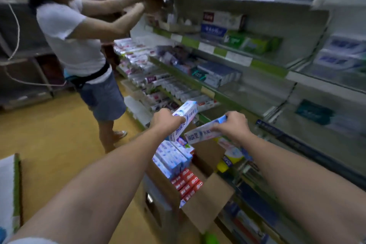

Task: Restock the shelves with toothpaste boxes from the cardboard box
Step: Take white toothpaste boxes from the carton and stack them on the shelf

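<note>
Left hand [165,120] grasps a glossy white-and-blue toothpaste box [185,118], fingers curled round its middle, long axis tilted upward; right hand [234,125] pinches a second rectangular toothpaste box [200,134] near its far end; below both sets of fingers, the open corrugated cardboard box [206,202] holds stacked blue and red cartons [188,184], beside the metal shelves [247,93].

two hands [165,120], two held toothpaste boxes [185,119], one cardboard box [206,200], one bystander [79,45]
</note>
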The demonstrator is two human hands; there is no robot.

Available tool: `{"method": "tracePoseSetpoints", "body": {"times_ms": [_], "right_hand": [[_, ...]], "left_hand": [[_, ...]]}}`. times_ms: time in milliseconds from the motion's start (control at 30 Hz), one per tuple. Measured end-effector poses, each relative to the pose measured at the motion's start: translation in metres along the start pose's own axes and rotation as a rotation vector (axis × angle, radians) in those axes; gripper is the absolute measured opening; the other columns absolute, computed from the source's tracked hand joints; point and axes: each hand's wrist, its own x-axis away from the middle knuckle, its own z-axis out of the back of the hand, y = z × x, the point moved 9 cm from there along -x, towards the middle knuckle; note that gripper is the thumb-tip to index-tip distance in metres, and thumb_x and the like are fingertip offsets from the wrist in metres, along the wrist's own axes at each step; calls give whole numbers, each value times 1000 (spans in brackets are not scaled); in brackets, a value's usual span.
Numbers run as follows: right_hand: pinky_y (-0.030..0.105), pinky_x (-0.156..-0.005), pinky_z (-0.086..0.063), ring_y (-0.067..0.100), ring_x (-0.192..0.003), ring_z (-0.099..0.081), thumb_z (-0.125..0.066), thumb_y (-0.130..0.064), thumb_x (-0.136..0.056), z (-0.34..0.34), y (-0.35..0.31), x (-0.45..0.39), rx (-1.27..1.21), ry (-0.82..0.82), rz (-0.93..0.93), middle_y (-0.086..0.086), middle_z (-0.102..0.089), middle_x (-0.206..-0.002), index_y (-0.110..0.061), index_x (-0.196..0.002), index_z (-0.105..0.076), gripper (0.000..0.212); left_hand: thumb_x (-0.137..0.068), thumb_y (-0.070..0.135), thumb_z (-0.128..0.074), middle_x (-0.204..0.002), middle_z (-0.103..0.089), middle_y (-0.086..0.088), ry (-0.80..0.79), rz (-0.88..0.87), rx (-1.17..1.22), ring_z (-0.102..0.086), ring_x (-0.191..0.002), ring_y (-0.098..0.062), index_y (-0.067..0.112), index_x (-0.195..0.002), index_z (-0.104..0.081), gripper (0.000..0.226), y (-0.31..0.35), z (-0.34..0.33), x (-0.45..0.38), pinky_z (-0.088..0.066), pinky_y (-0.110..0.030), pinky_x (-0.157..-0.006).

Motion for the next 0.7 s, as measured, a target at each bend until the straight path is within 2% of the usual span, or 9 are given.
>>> {"method": "tracePoseSetpoints", "body": {"times_ms": [133,233,333,400,467,567,700], "right_hand": [[30,-46,-36,17,-62,-56,-81,-47,-61,70,-5,18,-154,144,-38,3,-58,-65,-13,-66,-60,41],[29,-48,-37,19,-64,-59,-82,-47,-58,120,1,32,-233,245,-37,5,-62,-67,-12,-66,-61,41],[39,-56,-50,25,-67,-65,-83,-45,-57,169,18,46,-290,330,-32,9,-68,-70,-10,-68,-66,40],[43,-61,-54,27,-68,-68,-82,-46,-56,201,34,59,-323,369,-46,9,-70,-71,-10,-69,-67,41],[42,-61,-53,25,-67,-65,-82,-46,-58,234,52,78,-312,428,-48,6,-69,-68,-12,-67,-66,39],[39,-60,-48,23,-65,-59,-84,-46,-60,285,86,114,-317,558,-57,5,-64,-64,-11,-63,-62,41],[41,-61,-48,24,-63,-58,-85,-51,-60,338,141,164,-356,664,-97,6,-65,-65,-9,-67,-64,48]], "left_hand": [[-76,52,-76,-80,-73,-4,37,-95,19,-69,-71,-19,16,-86,-74,37,47,27,24,-55,-30,-57],[-76,54,-76,-78,-73,-2,67,-150,18,-69,-70,-17,19,-84,-73,36,81,39,43,-54,-31,-58],[-74,53,-75,-83,-73,-2,115,-213,27,-69,-77,-21,20,-87,-73,35,120,45,63,-56,-31,-66],[-73,52,-74,-84,-73,-2,133,-248,47,-69,-77,-21,20,-85,-73,34,148,43,79,-55,-29,-64],[-73,51,-74,-82,-73,-1,118,-273,78,-68,-73,-18,22,-82,-72,31,174,36,96,-53,-27,-59],[-73,53,-73,-78,-72,-1,106,-322,88,-69,-70,-18,23,-80,-72,30,216,21,128,-57,-29,-62],[-72,53,-72,-76,-72,-1,82,-377,137,-69,-71,-20,20,-76,-71,33,265,-7,176,-53,-29,-61]]}}
